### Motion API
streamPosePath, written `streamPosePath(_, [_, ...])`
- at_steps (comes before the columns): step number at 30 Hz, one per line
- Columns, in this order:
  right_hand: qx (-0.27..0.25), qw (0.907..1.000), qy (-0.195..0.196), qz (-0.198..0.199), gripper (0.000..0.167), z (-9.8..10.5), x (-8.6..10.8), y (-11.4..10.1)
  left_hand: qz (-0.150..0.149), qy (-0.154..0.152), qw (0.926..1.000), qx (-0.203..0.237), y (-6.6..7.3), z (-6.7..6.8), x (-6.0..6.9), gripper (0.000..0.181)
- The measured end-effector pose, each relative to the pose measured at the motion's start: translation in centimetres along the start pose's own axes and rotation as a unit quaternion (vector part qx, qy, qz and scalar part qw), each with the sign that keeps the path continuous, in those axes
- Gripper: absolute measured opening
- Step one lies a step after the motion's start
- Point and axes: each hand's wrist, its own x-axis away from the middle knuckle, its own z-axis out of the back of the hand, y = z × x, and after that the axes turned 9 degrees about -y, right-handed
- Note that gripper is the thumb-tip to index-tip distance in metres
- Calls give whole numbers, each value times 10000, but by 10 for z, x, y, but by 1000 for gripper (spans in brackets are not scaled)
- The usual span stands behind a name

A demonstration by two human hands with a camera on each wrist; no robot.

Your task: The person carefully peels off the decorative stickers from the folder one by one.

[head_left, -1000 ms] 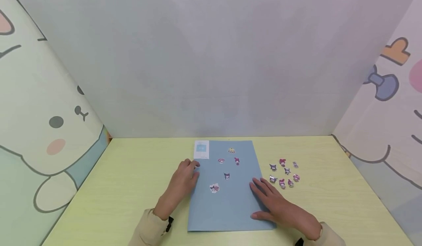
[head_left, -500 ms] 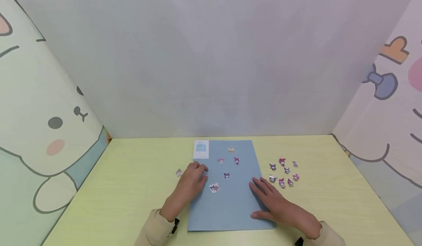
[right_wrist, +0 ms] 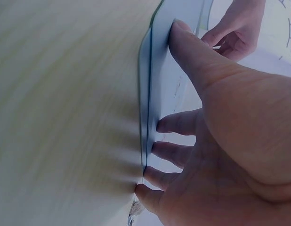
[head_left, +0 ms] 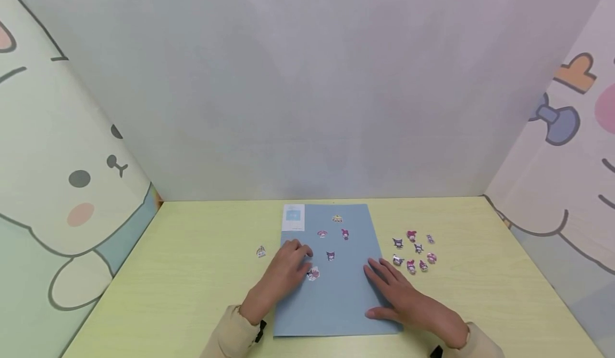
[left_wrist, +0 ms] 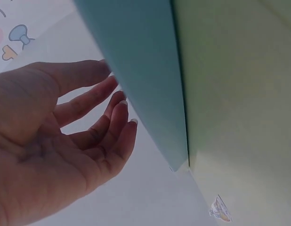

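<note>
A blue folder (head_left: 336,304) lies on the table, with several small cartoon character stickers on its upper part, including a dark purple one (head_left: 330,255) and a pink-and-white one (head_left: 313,273). My left hand (head_left: 285,270) is over the folder's left half, fingers loosely bent. In the left wrist view its fingertips (left_wrist: 121,96) reach the blue surface; no held object shows, though what lies under the tips is hidden. My right hand (head_left: 401,299) rests spread on the folder's right edge, its thumb (right_wrist: 183,42) and fingers straight against the cover.
Several loose stickers (head_left: 411,267) lie on the table right of the folder. One more sticker (head_left: 261,251) lies left of it. A white label (head_left: 293,217) marks the folder's upper left corner. Printed cloth panels (head_left: 307,107) enclose the back and sides.
My left hand has moved rightward from the folder's left edge onto its cover. The sticker left of the folder has come into sight from under that hand. My right hand stays put.
</note>
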Motion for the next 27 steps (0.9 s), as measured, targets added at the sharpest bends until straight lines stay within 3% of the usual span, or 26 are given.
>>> streamPosePath(11, [-72, 9999, -68, -65, 91, 0, 0, -1, -116, -321, 9992, 203, 6, -1, -2, 13])
streamPosePath(27, [-72, 10000, -37, -53, 90, 1, 0, -2, -102, -569, 9983, -18, 11, -3, -4, 10])
